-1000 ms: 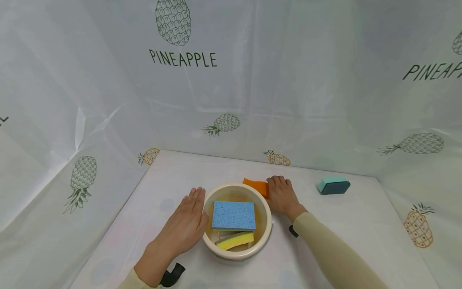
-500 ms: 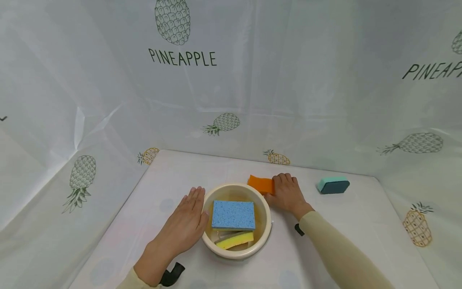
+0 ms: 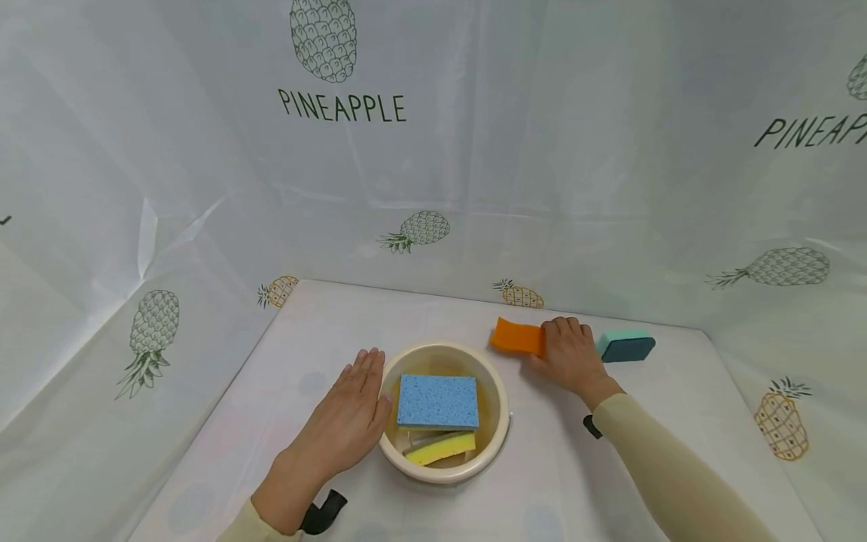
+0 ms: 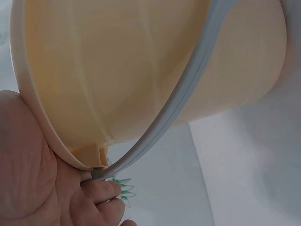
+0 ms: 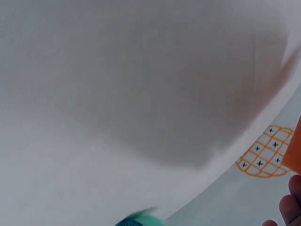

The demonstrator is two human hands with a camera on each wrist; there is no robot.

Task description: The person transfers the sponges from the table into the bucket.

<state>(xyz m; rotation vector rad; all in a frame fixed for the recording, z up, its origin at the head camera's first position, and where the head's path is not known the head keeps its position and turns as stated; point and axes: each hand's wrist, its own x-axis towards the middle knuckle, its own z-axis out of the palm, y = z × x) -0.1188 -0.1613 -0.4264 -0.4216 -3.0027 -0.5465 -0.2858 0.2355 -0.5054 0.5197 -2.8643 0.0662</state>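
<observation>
My right hand [image 3: 571,354] pinches a bright orange sponge [image 3: 518,337] by its right end, over the table to the right of a cream bucket [image 3: 503,429]. A corner of that sponge and a few fingertips [image 5: 291,206] show at the right edge of the right wrist view. My left hand [image 3: 345,421] lies with straight fingers along the bucket's left rim. In the left wrist view, its palm is against the rim [image 4: 35,113], next to the grey handle [image 4: 174,108]. A speckled blue sponge [image 3: 437,401] and a yellow sponge [image 3: 440,449] are inside the bucket.
A mint-green sponge with a dark face [image 3: 626,346] stands on the white table [image 3: 379,301] just beyond my right hand. Behind and beside the table hangs a pale sheet [image 3: 576,150] printed with pineapples.
My right hand has carried the orange sponge rightward, away from the bucket's back rim and closer to the mint-green sponge. The left hand and the bucket have stayed in place.
</observation>
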